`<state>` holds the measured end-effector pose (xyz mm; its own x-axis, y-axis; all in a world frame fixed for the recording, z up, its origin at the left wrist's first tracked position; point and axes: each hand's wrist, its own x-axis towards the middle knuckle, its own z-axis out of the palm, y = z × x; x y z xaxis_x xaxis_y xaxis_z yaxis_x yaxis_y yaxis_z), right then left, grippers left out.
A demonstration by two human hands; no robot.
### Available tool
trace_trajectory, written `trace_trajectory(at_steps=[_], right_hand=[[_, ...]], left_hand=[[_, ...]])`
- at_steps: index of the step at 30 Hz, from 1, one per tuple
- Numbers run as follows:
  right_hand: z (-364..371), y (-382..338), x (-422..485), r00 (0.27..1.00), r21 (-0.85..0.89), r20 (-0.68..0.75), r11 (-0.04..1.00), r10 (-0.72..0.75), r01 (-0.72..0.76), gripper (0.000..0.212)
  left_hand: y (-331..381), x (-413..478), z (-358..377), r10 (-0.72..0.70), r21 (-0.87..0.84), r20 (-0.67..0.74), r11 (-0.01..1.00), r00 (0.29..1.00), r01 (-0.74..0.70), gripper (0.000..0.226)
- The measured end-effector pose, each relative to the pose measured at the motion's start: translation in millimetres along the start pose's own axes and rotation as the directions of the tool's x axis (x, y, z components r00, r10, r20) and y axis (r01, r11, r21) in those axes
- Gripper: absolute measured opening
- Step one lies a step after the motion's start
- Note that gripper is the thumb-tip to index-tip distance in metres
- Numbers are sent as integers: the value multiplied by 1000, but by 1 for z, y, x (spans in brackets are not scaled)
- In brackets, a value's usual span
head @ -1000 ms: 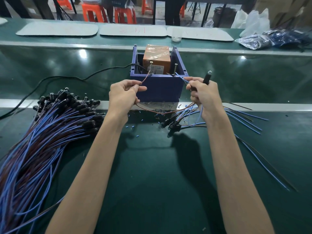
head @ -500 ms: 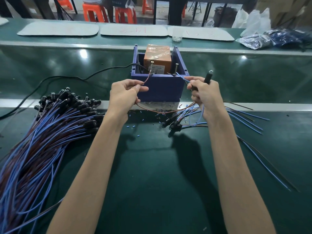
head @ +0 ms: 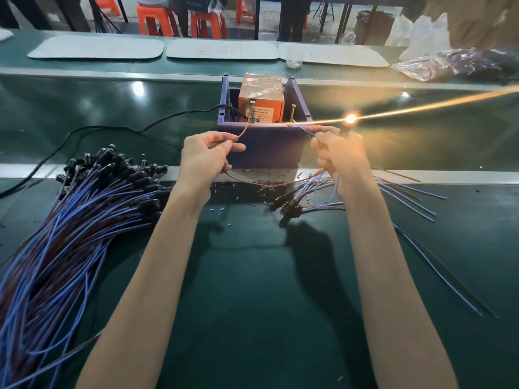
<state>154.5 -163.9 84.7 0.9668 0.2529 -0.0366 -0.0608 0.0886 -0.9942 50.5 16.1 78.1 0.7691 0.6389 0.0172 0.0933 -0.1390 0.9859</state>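
Bare arms and bare hands
The left forearm (head: pixel 157 262) and right forearm (head: pixel 393 262) are uncovered, long and slim, tapering to narrow wrists; the left hand (head: pixel 206 155) and right hand (head: pixel 341 153) are equally bare, knuckles ridged.

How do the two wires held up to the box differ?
The brown wire is pinched by the left hand and runs to the left screw. The blue wire is held by the right hand and runs to the right screw. Both end at the purple box, and a lamp glows.
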Motion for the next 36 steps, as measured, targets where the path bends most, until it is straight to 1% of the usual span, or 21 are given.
trace_trajectory(at_steps=[3,5,7,9,11,14,17,19,21,23,24,25,26,27,29,31,32,33,34,35,36], right_hand=[[0,-4,-1,1000,-78,13,997,11,-10,26],[-3,-9,-2,999,-199,34,980,40,-33,29],[-9,-14,-2,997,-361,20,931,71,-59,40],[-18,-19,-3,998,-520,-59,852,34,-60,53],[-27,-24,-3,994,-501,-105,863,5,-58,59],[-37,-30,-8,992,-325,-119,946,-42,1,49],[-42,-35,-7,958,-445,-166,884,-236,141,33],[-40,-37,-6,866,-573,-219,777,-450,259,25],[-31,-40,-10,714,-647,-236,655,-659,391,26],[-18,-41,-16,559,-724,-178,493,-810,483,22],[-13,-40,-18,505,-758,-138,419,-852,501,19],[-9,-38,-20,477,-782,-96,362,-874,507,17],[-6,-37,-20,481,-800,-49,323,-875,505,16],[-5,-35,-19,521,-816,10,295,-854,498,16],[-4,-27,-15,678,-847,153,259,-719,465,23],[-5,-17,-9,844,-865,284,259,-454,430,36],[-5,-12,-8,900,-873,338,266,-276,410,40],[-4,-6,-7,919,-884,387,251,-79,394,44],[-3,0,-7,902,-894,419,220,106,390,49],[-1,7,-8,869,-900,428,198,249,387,53],[1,13,-8,841,-902,430,196,328,385,54]], left_hand=[[2,-1,-3,-13,42,66,999,998,11,22],[4,-3,-8,-30,132,233,991,972,-1,22],[5,-5,-15,-82,279,434,959,897,-48,23],[5,-4,-26,-165,439,549,891,820,-114,21],[2,2,-42,-245,615,547,767,800,-185,12],[-5,11,-73,-317,815,402,551,859,-178,5],[-10,12,-90,-373,860,294,506,880,-73,14],[-11,11,-89,-389,882,270,466,881,-65,18],[-12,11,-83,-377,901,254,426,891,-76,21],[-13,12,-79,-372,909,242,410,896,-76,21],[-13,11,-79,-379,913,241,400,894,-76,21],[-12,11,-81,-388,916,244,393,889,-80,21],[-11,12,-83,-392,916,246,393,886,-81,22],[-10,12,-87,-389,914,243,398,889,-75,22],[-8,13,-94,-384,912,226,406,895,-56,23],[-9,14,-96,-418,912,242,407,876,-58,24],[-11,14,-96,-441,910,259,410,859,-63,25],[-13,14,-95,-460,908,271,413,846,-66,25],[-15,14,-94,-472,907,278,417,837,-66,24],[-16,15,-93,-478,905,283,421,832,-66,24],[-17,16,-93,-482,903,286,424,828,-66,23]])
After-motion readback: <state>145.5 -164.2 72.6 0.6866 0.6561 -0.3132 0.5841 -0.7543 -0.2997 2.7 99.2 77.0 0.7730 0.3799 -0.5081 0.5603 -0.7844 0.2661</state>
